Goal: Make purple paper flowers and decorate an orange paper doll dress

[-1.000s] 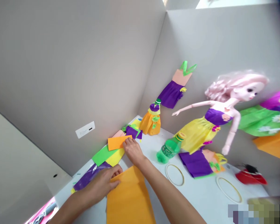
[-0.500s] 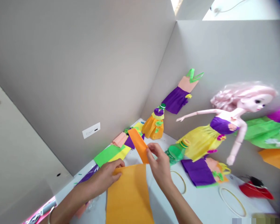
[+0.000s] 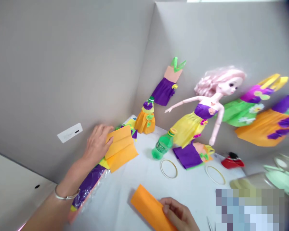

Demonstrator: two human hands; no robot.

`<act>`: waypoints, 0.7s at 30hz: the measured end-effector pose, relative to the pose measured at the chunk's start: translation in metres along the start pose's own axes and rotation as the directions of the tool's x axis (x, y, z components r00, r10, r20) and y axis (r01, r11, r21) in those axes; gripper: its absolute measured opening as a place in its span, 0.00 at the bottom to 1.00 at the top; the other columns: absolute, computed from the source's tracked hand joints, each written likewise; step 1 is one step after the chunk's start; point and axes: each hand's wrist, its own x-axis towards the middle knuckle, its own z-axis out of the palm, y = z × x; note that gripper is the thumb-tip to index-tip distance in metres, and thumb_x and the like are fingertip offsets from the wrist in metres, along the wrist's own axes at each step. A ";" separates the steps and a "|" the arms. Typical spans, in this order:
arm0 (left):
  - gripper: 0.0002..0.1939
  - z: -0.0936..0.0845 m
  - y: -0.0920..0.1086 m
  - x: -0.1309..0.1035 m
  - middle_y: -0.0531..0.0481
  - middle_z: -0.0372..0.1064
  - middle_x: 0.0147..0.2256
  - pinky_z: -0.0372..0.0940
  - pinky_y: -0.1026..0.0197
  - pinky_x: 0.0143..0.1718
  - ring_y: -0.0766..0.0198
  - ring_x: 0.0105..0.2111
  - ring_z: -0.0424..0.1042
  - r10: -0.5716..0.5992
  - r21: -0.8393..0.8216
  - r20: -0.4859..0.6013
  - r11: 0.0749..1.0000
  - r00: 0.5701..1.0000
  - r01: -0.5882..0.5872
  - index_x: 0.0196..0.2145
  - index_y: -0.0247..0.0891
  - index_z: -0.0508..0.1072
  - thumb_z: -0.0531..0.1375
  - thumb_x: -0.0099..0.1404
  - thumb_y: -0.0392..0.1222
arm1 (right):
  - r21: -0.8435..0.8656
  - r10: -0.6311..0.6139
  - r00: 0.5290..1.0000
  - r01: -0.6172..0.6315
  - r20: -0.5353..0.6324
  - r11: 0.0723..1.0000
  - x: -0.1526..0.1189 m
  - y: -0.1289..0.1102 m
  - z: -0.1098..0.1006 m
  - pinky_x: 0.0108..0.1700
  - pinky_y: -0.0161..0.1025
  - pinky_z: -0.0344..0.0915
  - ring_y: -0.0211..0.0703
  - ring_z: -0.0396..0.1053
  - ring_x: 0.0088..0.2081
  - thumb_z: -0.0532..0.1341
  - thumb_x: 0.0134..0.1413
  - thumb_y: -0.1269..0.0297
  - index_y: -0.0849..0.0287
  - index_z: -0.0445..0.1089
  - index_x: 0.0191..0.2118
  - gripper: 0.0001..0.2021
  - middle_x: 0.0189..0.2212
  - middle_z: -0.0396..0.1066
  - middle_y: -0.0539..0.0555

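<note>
My left hand (image 3: 98,142), wearing a bangle at the wrist, grips the near-wall edge of a creased light orange sheet (image 3: 121,144) beside the left wall. That sheet lies over the coloured paper pieces at the back. Low in the middle of the view, my right hand (image 3: 177,211) holds a folded bright orange strip (image 3: 149,207) between thumb and fingers, above the white table (image 3: 120,192). A plastic-wrapped purple packet (image 3: 92,181) lies under and beside my left forearm.
A green bottle (image 3: 162,146), two rings (image 3: 169,169) and a purple outfit (image 3: 188,156) lie beyond my right hand. A doll (image 3: 205,110) in a yellow skirt and small dresses (image 3: 163,91) are by the back wall. Scissors (image 3: 209,223) show partly at the bottom.
The light orange sheet has gone from the near table to the back left with my left hand. My right hand has moved down with the orange strip. The view has shifted right.
</note>
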 end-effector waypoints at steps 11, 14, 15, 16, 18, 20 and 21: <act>0.07 0.078 0.098 -0.066 0.55 0.69 0.30 0.57 0.65 0.29 0.63 0.30 0.67 0.494 -0.547 0.837 0.768 0.235 0.334 0.35 0.39 0.73 0.61 0.58 0.42 | -0.215 -0.089 0.991 0.065 -0.103 0.974 -0.018 -0.015 -0.006 0.33 0.34 0.61 0.41 0.68 0.32 0.58 0.60 0.60 0.58 0.76 0.38 0.11 0.32 0.74 0.51; 0.07 0.093 0.095 -0.069 0.56 0.65 0.29 0.56 0.65 0.30 0.65 0.29 0.64 0.506 -0.573 0.818 0.681 0.272 0.456 0.33 0.38 0.70 0.60 0.60 0.44 | -0.414 -0.164 0.937 0.024 -0.308 0.910 -0.042 -0.004 -0.026 0.38 0.37 0.65 0.45 0.72 0.36 0.55 0.63 0.56 0.56 0.73 0.43 0.13 0.35 0.75 0.53; 0.08 0.095 0.093 -0.070 0.55 0.64 0.30 0.57 0.65 0.31 0.65 0.30 0.64 0.494 -0.583 0.811 0.645 0.313 0.494 0.33 0.38 0.69 0.60 0.60 0.45 | -0.506 -0.193 0.901 -0.033 -0.388 0.862 -0.054 0.003 -0.033 0.39 0.38 0.66 0.46 0.72 0.36 0.54 0.63 0.55 0.55 0.72 0.44 0.14 0.34 0.76 0.54; 0.10 0.098 0.091 -0.072 0.55 0.64 0.31 0.57 0.65 0.33 0.65 0.31 0.63 0.472 -0.592 0.805 0.606 0.360 0.531 0.34 0.38 0.68 0.60 0.61 0.47 | -0.600 -0.210 0.863 -0.127 -0.459 0.790 -0.066 0.013 -0.041 0.38 0.40 0.66 0.47 0.73 0.34 0.53 0.63 0.53 0.54 0.71 0.45 0.15 0.33 0.76 0.54; 0.12 0.103 0.086 -0.078 0.54 0.64 0.33 0.58 0.65 0.35 0.65 0.32 0.63 0.409 -0.593 0.805 0.526 0.429 0.610 0.36 0.39 0.66 0.58 0.64 0.50 | -0.719 -0.211 0.795 -0.357 -0.569 0.596 -0.090 0.036 -0.054 0.29 0.40 0.65 0.47 0.72 0.26 0.52 0.62 0.51 0.51 0.70 0.46 0.16 0.29 0.75 0.53; 0.13 0.107 0.081 -0.084 0.55 0.63 0.33 0.59 0.64 0.36 0.65 0.33 0.63 0.348 -0.573 0.819 0.467 0.456 0.673 0.37 0.40 0.64 0.57 0.66 0.52 | -0.773 -0.258 0.754 -0.476 -0.604 0.419 -0.110 0.060 -0.062 0.22 0.38 0.61 0.51 0.75 0.29 0.54 0.59 0.49 0.49 0.68 0.48 0.17 0.34 0.75 0.54; 0.13 0.110 0.079 -0.087 0.55 0.63 0.33 0.60 0.64 0.36 0.65 0.33 0.63 0.317 -0.562 0.827 0.456 0.464 0.690 0.38 0.41 0.63 0.56 0.66 0.53 | -0.783 -0.278 0.745 -0.501 -0.607 0.368 -0.117 0.070 -0.063 0.21 0.38 0.61 0.52 0.75 0.31 0.55 0.58 0.49 0.49 0.67 0.49 0.18 0.36 0.75 0.55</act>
